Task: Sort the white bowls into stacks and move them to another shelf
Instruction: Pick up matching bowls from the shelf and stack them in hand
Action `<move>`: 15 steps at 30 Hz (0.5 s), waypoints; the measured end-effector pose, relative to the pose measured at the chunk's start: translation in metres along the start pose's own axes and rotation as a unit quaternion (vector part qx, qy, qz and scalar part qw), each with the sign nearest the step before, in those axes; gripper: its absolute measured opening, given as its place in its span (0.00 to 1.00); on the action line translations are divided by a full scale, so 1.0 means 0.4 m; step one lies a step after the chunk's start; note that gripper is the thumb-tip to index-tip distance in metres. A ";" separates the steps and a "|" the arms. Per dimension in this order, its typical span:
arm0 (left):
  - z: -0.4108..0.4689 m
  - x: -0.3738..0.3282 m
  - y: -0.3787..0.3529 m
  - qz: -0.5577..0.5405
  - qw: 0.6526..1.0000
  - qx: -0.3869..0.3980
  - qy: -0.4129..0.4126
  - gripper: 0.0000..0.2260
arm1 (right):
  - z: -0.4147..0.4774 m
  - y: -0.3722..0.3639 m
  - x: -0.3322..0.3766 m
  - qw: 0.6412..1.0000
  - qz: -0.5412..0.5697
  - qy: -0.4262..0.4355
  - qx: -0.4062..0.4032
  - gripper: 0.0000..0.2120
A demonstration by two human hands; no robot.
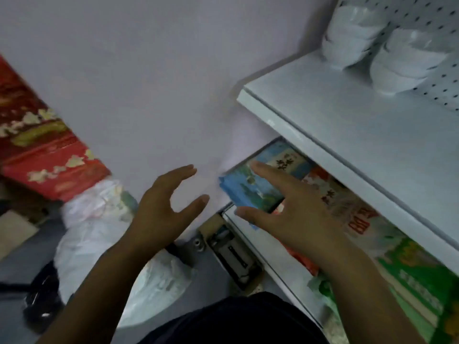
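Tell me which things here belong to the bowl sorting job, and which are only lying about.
Job: left white bowl stack; right white bowl stack; upper shelf; left hand; right hand.
Lying about: blue packet; red box; white plastic bag; green packets.

Left bowl stack [347, 38] and right bowl stack [407, 63] side by side at back of upper shelf [347, 125], against pegboard [442, 18]; boxes [409, 276] on lower shelf [280, 276] beneath; right hand [295, 214] before leftmost box [258, 182], left hand [159, 209] beside it; bags [92, 234] on floor, left.
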State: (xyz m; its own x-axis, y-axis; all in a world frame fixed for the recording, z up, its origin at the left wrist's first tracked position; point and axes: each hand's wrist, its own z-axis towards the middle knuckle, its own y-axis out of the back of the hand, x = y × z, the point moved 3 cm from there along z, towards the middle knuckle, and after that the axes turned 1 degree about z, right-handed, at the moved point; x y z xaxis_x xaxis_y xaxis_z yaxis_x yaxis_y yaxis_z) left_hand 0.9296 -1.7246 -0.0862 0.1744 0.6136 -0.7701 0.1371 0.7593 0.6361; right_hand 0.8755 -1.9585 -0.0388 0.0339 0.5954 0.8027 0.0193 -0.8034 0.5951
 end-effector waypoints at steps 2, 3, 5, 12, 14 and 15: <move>-0.123 0.086 0.076 0.005 0.998 -0.032 0.062 0.28 | 0.002 -0.103 0.050 0.995 -0.045 0.031 0.088 0.41; -0.188 0.124 0.109 0.010 0.995 -0.048 0.086 0.28 | -0.001 -0.152 0.074 0.989 -0.061 0.042 0.131 0.42; -0.329 0.192 0.172 0.013 0.985 -0.087 0.148 0.27 | -0.013 -0.263 0.124 0.973 -0.087 0.067 0.203 0.46; -0.780 0.319 0.329 0.042 0.922 -0.210 0.322 0.29 | -0.141 -0.621 0.306 0.898 -0.109 0.201 0.377 0.46; -0.916 0.334 0.368 0.053 0.897 -0.249 0.362 0.28 | -0.183 -0.709 0.355 0.880 -0.101 0.233 0.400 0.44; -0.982 0.336 0.384 0.060 0.883 -0.267 0.381 0.27 | -0.204 -0.749 0.381 0.872 -0.100 0.249 0.410 0.43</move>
State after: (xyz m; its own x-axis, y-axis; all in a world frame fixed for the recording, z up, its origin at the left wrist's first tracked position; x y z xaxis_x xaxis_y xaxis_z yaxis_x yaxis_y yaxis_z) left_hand 0.5912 -1.4404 -0.1112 -0.5782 0.5099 -0.6369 -0.3528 0.5477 0.7587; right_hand 0.7932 -1.6264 -0.0915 -0.4863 0.4883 0.7246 0.6895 -0.2950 0.6615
